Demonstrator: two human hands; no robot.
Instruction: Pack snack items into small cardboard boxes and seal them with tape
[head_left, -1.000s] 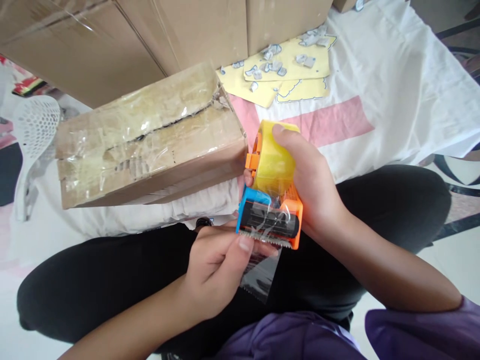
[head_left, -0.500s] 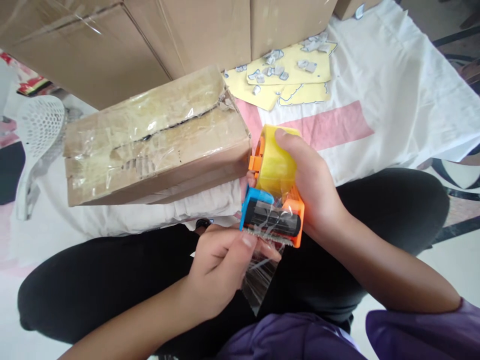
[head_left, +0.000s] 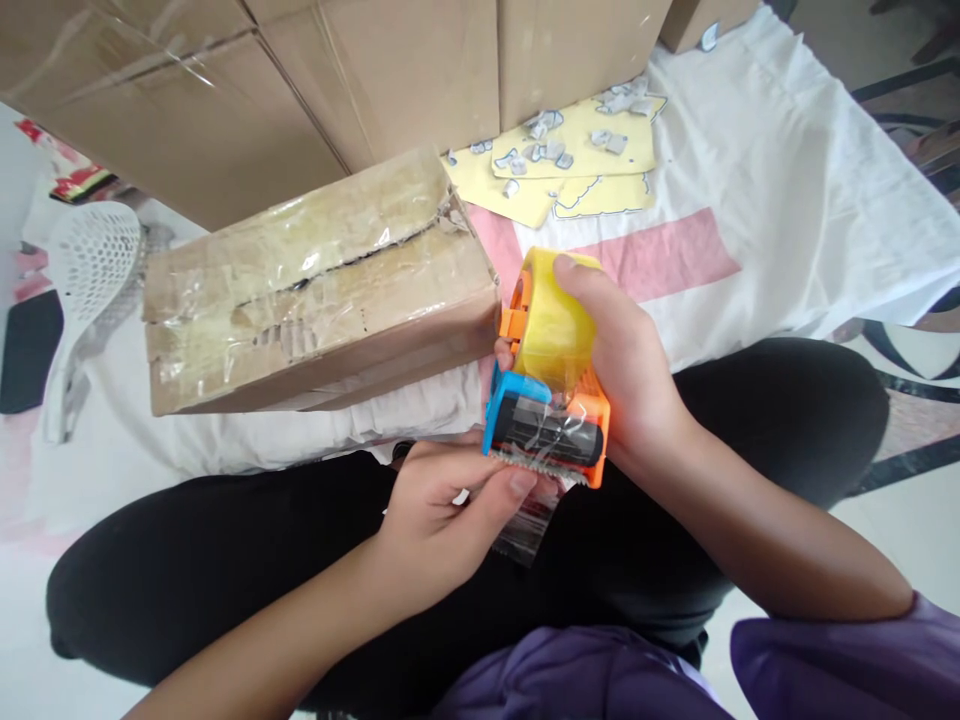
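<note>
My right hand (head_left: 634,355) is wrapped round a tape dispenser (head_left: 551,425) with a blue and orange frame, a black roller and a toothed cutting edge. A thick roll of yellowish tape (head_left: 559,315) sits on it, my thumb resting on top. Just below the teeth, my left hand (head_left: 454,515) pinches the clear loose end of the tape (head_left: 529,530), which hangs over my lap. Part of the left fingers is hidden behind the dispenser. To the left lies a taped cardboard box (head_left: 322,290) with a torn seam along its top.
Large cardboard boxes (head_left: 420,70) stand at the back. Yellow sheets (head_left: 532,205) with grey paper scraps lie beside them on a white and pink cloth (head_left: 757,170). A white slotted scoop (head_left: 94,260) and a dark flat object (head_left: 30,350) are at the far left.
My left thumb has shifted right and slightly up along the tape under the cutting edge. The hanging tape end looks shorter. The right hand keeps its hold on the dispenser.
</note>
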